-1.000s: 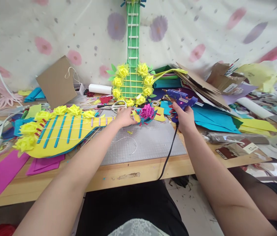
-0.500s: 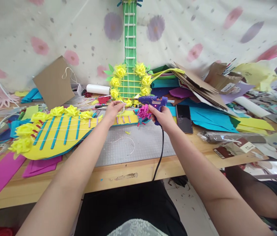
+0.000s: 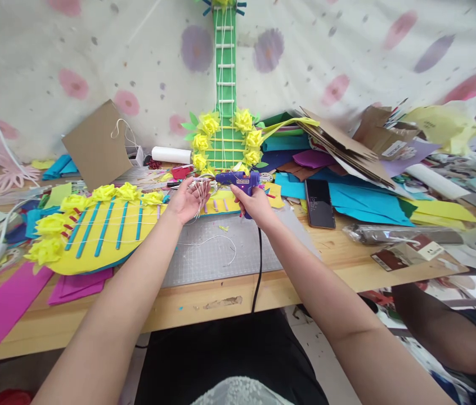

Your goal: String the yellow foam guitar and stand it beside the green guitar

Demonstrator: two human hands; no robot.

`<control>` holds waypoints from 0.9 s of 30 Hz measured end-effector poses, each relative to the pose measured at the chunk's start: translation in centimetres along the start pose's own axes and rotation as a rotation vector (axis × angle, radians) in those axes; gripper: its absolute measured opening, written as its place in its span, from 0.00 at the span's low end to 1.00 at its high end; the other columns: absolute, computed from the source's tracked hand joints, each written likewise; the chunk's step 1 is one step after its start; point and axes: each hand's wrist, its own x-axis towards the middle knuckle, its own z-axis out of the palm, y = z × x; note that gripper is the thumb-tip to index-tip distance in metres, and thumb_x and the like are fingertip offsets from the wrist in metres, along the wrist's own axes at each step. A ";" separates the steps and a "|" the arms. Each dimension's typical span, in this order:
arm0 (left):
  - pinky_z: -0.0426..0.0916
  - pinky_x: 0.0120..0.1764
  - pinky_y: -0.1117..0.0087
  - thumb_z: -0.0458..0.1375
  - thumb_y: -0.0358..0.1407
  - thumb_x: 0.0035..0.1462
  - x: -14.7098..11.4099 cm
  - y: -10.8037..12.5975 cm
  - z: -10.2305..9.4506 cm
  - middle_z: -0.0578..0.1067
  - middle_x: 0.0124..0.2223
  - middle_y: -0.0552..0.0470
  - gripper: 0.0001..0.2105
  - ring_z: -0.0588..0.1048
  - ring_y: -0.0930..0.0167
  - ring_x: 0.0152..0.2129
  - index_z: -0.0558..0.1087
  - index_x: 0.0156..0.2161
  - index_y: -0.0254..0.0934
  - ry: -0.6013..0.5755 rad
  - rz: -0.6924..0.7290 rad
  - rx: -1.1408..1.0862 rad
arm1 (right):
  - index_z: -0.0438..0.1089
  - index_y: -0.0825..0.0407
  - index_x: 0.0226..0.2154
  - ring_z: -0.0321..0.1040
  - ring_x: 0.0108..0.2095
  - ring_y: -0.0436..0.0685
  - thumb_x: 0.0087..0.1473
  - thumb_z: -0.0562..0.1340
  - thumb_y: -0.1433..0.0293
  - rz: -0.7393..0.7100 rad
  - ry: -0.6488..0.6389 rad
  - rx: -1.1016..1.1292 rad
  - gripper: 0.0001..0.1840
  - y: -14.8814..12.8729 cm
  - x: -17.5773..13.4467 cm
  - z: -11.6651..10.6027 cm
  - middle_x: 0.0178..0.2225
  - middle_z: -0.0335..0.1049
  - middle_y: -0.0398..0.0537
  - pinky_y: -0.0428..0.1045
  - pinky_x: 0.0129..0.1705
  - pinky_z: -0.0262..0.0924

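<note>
In my right hand (image 3: 258, 205) is a purple glue gun (image 3: 240, 180), its black cord (image 3: 259, 270) hanging over the table edge. The nozzle points left, close to the fingers of my left hand (image 3: 186, 202). That hand is turned palm up with curled fingers and holds loose white string (image 3: 202, 197). Beneath both hands lies a yellow paper guitar (image 3: 109, 250) with blue strips and yellow paper flowers (image 3: 54, 225) along its edge; the hands partly cover its neck. A green paper guitar (image 3: 226, 135) with yellow flowers stands upright behind.
A grey cutting mat (image 3: 212, 259) lies on the wooden table (image 3: 170, 315). To the right are a phone (image 3: 320, 205), blue paper sheets (image 3: 364, 205) and stacked cardboard (image 3: 343, 143). Magenta paper (image 3: 5, 306) lies at left. Another person's arm (image 3: 444, 332) shows at lower right.
My right hand has moved left with the glue gun, bringing its nozzle to my left hand. The left hand has turned palm up with the string. The magenta crumpled piece is no longer visible.
</note>
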 end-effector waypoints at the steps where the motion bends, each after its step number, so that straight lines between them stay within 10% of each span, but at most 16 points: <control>1: 0.70 0.44 0.69 0.57 0.41 0.48 -0.1 0.0 0.0 0.76 0.35 0.48 0.12 0.75 0.71 0.38 0.69 0.36 0.35 0.005 0.000 0.007 | 0.60 0.49 0.20 0.57 0.13 0.49 0.46 0.56 0.46 0.023 0.000 0.000 0.24 0.1 0.0 0.0 0.12 0.57 0.41 0.48 0.18 0.58; 27: 0.70 0.40 0.73 0.54 0.39 0.53 -0.2 -0.3 0.6 0.76 0.31 0.51 0.07 0.76 0.74 0.32 0.68 0.32 0.35 0.059 -0.085 -0.019 | 0.60 0.50 0.19 0.58 0.14 0.49 0.44 0.59 0.47 0.045 0.024 -0.061 0.23 0.5 0.2 0.2 0.14 0.60 0.41 0.47 0.17 0.54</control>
